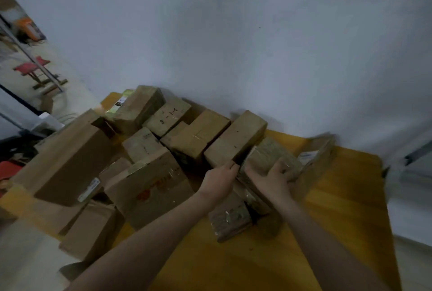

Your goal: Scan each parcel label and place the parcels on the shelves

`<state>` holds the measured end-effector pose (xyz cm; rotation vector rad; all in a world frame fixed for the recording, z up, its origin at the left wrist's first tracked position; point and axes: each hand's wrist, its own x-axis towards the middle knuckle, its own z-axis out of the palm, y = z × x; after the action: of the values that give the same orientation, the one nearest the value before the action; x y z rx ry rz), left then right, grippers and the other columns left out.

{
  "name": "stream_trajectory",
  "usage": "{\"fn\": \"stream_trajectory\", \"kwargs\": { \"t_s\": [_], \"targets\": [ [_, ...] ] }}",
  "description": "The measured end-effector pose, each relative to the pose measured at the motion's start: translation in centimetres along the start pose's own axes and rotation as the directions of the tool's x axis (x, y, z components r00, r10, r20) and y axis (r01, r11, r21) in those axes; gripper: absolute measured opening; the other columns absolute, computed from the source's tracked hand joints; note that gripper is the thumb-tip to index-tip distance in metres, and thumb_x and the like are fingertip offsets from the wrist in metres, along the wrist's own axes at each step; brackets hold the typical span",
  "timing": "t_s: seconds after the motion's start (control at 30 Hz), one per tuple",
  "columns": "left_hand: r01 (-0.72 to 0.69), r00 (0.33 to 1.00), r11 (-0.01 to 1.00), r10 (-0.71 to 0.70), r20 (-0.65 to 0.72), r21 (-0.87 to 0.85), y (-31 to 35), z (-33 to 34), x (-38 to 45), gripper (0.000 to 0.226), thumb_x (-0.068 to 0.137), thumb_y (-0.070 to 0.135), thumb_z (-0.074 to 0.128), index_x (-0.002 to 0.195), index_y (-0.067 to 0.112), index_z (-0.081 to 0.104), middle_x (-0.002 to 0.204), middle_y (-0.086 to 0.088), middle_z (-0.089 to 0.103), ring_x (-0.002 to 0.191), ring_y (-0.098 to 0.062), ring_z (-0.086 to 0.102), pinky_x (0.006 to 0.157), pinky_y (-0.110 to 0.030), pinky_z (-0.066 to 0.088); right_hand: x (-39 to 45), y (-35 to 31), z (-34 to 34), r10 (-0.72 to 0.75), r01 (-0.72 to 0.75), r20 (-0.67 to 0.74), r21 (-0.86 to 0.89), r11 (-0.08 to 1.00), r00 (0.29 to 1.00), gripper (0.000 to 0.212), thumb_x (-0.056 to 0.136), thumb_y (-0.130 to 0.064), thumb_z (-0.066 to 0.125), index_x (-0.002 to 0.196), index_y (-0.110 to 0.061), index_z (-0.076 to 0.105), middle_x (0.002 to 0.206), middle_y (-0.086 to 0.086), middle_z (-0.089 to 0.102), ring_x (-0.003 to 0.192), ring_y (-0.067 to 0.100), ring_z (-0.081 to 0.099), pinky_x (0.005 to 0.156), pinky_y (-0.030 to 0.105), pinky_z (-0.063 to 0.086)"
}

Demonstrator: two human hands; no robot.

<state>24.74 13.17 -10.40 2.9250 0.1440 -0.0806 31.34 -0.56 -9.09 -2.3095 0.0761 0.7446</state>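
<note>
Several brown cardboard parcels lie piled on a yellow mat (339,208) against a pale wall. My left hand (218,182) grips the near left edge of a small tape-wrapped parcel (268,152), and my right hand (272,178) lies over its near right side with fingers curled on it. Just behind it stands a longer plain box (236,141). A flat parcel with a white label (315,157) leans to the right of my hands. Another small taped parcel (230,220) lies below my wrists. No scanner is in view.
A big box with a white label (67,162) sits at the left, and one with red print (152,187) beside it. More boxes (140,108) are stacked toward the wall. A red stool (31,67) and metal rack legs stand far left. Bare yellow mat lies at the right.
</note>
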Motion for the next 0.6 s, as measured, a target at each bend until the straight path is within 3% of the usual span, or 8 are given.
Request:
{"fn": "stream_trajectory", "kwargs": {
  "t_s": [0.13, 0.27, 0.37, 0.47, 0.53, 0.6],
  "targets": [
    [-0.055, 0.998, 0.994, 0.054, -0.011, -0.090, 0.3, 0.4, 0.5, 0.045, 0.092, -0.003, 0.043, 0.134, 0.008, 0.050, 0.138, -0.007, 0.049, 0.109, -0.023, 0.059, 0.072, -0.026, 0.051, 1.2, -1.0, 0.5, 0.146, -0.142, -0.045, 0.079, 0.987, 0.988, 0.121, 0.072, -0.073, 0.061, 0.150, -0.024, -0.018, 0.154, 0.020, -0.027, 0.142, 0.047, -0.011, 0.112, 0.060, 0.013],
    [-0.143, 0.989, 0.980, 0.134, -0.068, -0.139, 0.8, 0.6, 0.8, 0.050, 0.089, -0.004, 0.044, 0.137, 0.013, 0.051, 0.133, -0.006, 0.055, 0.106, -0.023, 0.061, 0.067, -0.030, 0.054, 2.2, -0.2, 0.8, 0.249, -0.226, -0.106, 0.188, 0.956, 0.963, 0.119, 0.073, -0.067, 0.066, 0.150, -0.029, -0.016, 0.154, 0.018, -0.024, 0.142, 0.047, 0.001, 0.112, 0.061, 0.020],
    [-0.181, 0.981, 0.974, 0.169, -0.093, -0.137, 1.1, 0.4, 0.8, 0.046, 0.091, 0.005, 0.044, 0.135, 0.015, 0.054, 0.128, -0.005, 0.059, 0.101, -0.022, 0.063, 0.058, -0.025, 0.047, 2.8, 0.8, 0.8, 0.231, -0.191, -0.128, 0.265, 0.945, 0.964, 0.114, 0.073, -0.062, 0.068, 0.150, -0.035, -0.010, 0.158, 0.012, -0.014, 0.141, 0.045, 0.007, 0.110, 0.061, 0.025],
    [-0.174, 0.980, 0.977, 0.161, -0.116, -0.120, 0.9, 0.2, 0.8, 0.036, 0.097, 0.021, 0.039, 0.126, 0.014, 0.059, 0.126, -0.003, 0.059, 0.096, -0.020, 0.064, 0.059, -0.032, 0.054, 2.6, 1.8, 0.0, 0.187, -0.134, -0.136, 0.328, 0.935, 0.973, 0.106, 0.075, -0.058, 0.068, 0.150, -0.038, -0.004, 0.160, 0.005, 0.000, 0.141, 0.043, 0.013, 0.106, 0.060, 0.033],
    [-0.148, 0.982, 0.983, 0.133, -0.133, -0.111, 0.9, 0.2, 0.8, 0.047, 0.097, 0.034, 0.024, 0.123, 0.016, 0.060, 0.124, 0.000, 0.059, 0.091, -0.017, 0.064, 0.058, -0.032, 0.054, 2.1, 2.6, -1.0, 0.137, -0.077, -0.144, 0.365, 0.928, 0.980, 0.102, 0.078, -0.057, 0.067, 0.151, -0.040, -0.002, 0.159, 0.002, 0.004, 0.140, 0.040, 0.019, 0.105, 0.057, 0.037],
    [-0.118, 0.985, 0.987, 0.102, -0.140, -0.109, 0.9, -0.1, 0.9, 0.046, 0.100, 0.037, 0.023, 0.122, 0.019, 0.059, 0.123, 0.002, 0.059, 0.086, -0.013, 0.063, 0.057, -0.029, 0.052, 1.7, 3.3, -2.1, 0.077, -0.001, -0.173, 0.402, 0.916, 0.982, 0.097, 0.080, -0.052, 0.068, 0.151, -0.038, 0.003, 0.157, 0.000, 0.006, 0.139, 0.037, 0.023, 0.105, 0.054, 0.038]
  ]
}}
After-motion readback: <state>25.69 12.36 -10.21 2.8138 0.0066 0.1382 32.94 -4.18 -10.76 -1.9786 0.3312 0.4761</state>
